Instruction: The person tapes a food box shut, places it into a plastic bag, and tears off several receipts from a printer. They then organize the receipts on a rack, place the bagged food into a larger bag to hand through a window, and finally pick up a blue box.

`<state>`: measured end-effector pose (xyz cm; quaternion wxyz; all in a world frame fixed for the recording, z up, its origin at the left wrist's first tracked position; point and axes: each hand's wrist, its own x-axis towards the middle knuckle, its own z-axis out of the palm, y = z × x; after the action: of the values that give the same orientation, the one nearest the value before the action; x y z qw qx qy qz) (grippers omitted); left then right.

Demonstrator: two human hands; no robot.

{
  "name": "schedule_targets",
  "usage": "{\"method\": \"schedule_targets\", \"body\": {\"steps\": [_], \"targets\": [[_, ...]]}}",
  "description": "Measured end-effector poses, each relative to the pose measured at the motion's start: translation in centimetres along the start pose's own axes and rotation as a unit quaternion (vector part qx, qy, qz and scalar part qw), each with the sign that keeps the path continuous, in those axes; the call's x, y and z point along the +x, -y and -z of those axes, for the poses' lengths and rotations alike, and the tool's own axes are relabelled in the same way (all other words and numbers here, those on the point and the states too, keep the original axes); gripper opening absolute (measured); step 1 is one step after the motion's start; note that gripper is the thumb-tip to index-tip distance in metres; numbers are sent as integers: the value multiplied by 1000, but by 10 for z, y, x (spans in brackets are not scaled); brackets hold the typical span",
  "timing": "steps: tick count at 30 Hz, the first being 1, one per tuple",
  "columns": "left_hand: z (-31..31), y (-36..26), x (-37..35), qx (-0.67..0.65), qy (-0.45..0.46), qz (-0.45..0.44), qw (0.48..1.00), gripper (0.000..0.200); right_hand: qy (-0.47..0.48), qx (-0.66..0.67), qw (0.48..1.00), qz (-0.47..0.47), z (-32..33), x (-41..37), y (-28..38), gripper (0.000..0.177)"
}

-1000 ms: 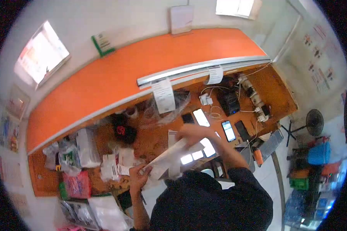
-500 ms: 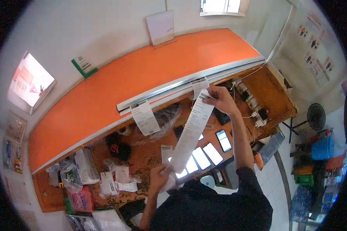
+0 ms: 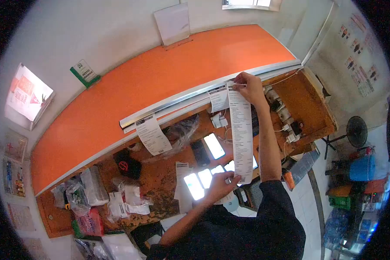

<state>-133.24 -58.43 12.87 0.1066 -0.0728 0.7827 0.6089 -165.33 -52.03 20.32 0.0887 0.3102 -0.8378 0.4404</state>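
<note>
Long receipt (image 3: 242, 134) swings upright at the rail (image 3: 177, 103)

Tilted half a second ago, it now hangs nearly straight. On the wooden desk (image 3: 160, 182), crumpled papers (image 3: 128, 203) lie to the left; another receipt (image 3: 154, 135) hangs from the rail. Lit phones (image 3: 194, 186) lie beside the left hand (image 3: 221, 187), its fingers closed on the long receipt's bottom end. A short receipt (image 3: 218, 99) hangs just left of the long receipt's top, which the right hand (image 3: 249, 89) pinches at the rail; white chargers (image 3: 291, 137) sit farther right

Near-black top (image 3: 247, 236) with loose sleeves (image 3: 274, 197) to the elbow, forearms (image 3: 269, 151) bare.
</note>
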Motion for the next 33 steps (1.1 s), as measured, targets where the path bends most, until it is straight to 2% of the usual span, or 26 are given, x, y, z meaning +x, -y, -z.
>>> {"method": "schedule_targets", "body": {"steps": [3, 5, 6, 8, 9, 11, 12, 15, 17, 22, 24, 28, 31, 33], "targets": [[-6, -8, 4, 1, 30, 29, 999, 31, -16, -33, 999, -15, -6, -6, -7, 28], [-15, -1, 8, -35, 30, -7, 999, 32, -92, -38, 995, 20, -8, -9, -6, 31], [-17, -3, 10, -39, 37, 5, 999, 31, -92, -38, 995, 20, -7, -9, -3, 31], [-24, -3, 17, -48, 32, -10, 998, 31, -194, -173, 960, 102, -4, -10, 3, 30], [-26, -4, 19, -57, 28, -25, 998, 31, -194, -173, 960, 103, -6, -11, 1, 30], [-29, -7, 25, -35, 33, -23, 999, 32, -106, -43, 991, 75, -14, -13, -5, 22], [-30, -9, 27, -12, 39, -22, 999, 33, -104, -43, 991, 76, -17, -16, -4, 22], [-47, 9, 35, -43, 21, -42, 998, 33, -98, -77, 983, 138, -22, -25, 4, 22], [-53, 16, 40, -31, 14, -57, 998, 35, -88, -121, 972, 181, -18, -31, 17, 30], [-55, 4, 40, -21, 18, -49, 998, 37, -63, -176, 964, 190, -22, -44, 26, 29], [-58, -5, 39, 28, 62, -12, 998, 37, -54, -176, 962, 200, -22, -45, 23, 31], [-68, 7, 44, -1, 40, -21, 999, 37, -31, -180, 963, 197, -23, -43, 25, 34], [-71, 13, 45, 0, 73, 23, 997, 37, -9, -181, 961, 207, -20, -43, 36, 36], [-76, 16, 43, 0, 39, -67, 997, 36, 4, -172, 962, 211, -21, -43, 38, 37]]}}
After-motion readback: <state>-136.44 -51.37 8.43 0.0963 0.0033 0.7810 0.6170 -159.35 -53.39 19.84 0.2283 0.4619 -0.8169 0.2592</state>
